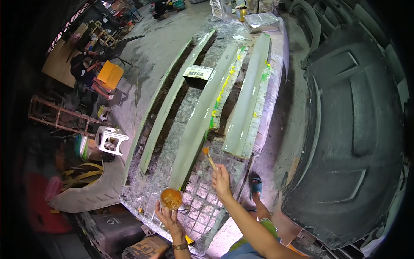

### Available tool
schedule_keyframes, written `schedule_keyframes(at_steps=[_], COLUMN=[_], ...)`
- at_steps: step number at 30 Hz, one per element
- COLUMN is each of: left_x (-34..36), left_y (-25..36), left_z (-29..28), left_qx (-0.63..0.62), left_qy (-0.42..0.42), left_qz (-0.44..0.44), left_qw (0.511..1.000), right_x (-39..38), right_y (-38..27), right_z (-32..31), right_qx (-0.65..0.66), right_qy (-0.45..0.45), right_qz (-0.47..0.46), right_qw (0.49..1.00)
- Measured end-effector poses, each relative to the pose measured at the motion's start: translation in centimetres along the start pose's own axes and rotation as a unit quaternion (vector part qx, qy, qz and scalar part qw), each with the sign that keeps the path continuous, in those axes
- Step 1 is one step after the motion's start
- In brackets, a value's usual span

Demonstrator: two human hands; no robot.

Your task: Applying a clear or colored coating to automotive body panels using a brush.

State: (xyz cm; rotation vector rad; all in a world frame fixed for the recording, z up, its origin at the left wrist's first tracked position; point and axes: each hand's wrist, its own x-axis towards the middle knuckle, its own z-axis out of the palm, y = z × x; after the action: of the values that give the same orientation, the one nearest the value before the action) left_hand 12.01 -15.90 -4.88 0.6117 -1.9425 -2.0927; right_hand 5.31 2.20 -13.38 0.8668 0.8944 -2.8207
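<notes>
My left hand (168,216) is wrapped round a small round cup (171,199) of amber liquid, above the near end of the work table. In my right hand (221,181) is a paintbrush (210,159) with a pale handle; its orange-brown bristles point away from me, beside the edge of a long grey-green panel (196,125). A wider panel (250,99) with a wet-looking shine lies to the right of it. Farther left is a narrow strip-like panel (174,101). Yellow and green marks run along some panel edges.
The worn table (202,190) has a grid-like near end. A small box (198,72) sits across the panels. Cans and packages (261,21) stand at the far end. A large black panel (358,129) leans at right; a white stool (111,140) and a seated person (82,71) are left.
</notes>
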Motion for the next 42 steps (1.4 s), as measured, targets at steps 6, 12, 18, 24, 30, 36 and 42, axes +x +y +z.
schedule_keyframes(at_steps=[6,12,18,24,30,36,42], left_x=[-1.1,-1.9,-2.0,-2.1,-2.5,-2.7,-3.3], left_y=[1.1,3.1,3.3,3.4,3.6,3.9,4.2], left_z=[-1.5,-3.6,-3.5,-4.2,-4.2,-4.5,-4.9], left_qx=[0.006,0.015,0.044,0.045,0.052,0.053,0.017], left_qy=[0.005,0.046,0.043,0.047,0.040,0.053,0.063], left_qz=[-0.027,-0.018,-0.013,-0.003,0.008,0.006,0.014], left_qw=[1.000,0.999,0.998,0.998,0.998,0.997,0.998], right_x=[6.5,0.1,5.5,7.5,4.8,-0.3,4.9], right_y=[4.7,0.8,-5.1,-8.9,-3.9,0.9,-5.5], right_z=[0.1,1.0,1.4,3.1,2.5,2.1,1.7], right_qx=[-0.272,-0.486,-0.598,-0.581,-0.567,-0.586,-0.641], right_qy=[0.167,-0.063,-0.013,0.090,0.068,-0.062,-0.047], right_qz=[-0.264,-0.129,-0.329,-0.338,-0.281,-0.227,-0.290], right_qw=[0.910,0.862,0.730,0.735,0.771,0.775,0.709])
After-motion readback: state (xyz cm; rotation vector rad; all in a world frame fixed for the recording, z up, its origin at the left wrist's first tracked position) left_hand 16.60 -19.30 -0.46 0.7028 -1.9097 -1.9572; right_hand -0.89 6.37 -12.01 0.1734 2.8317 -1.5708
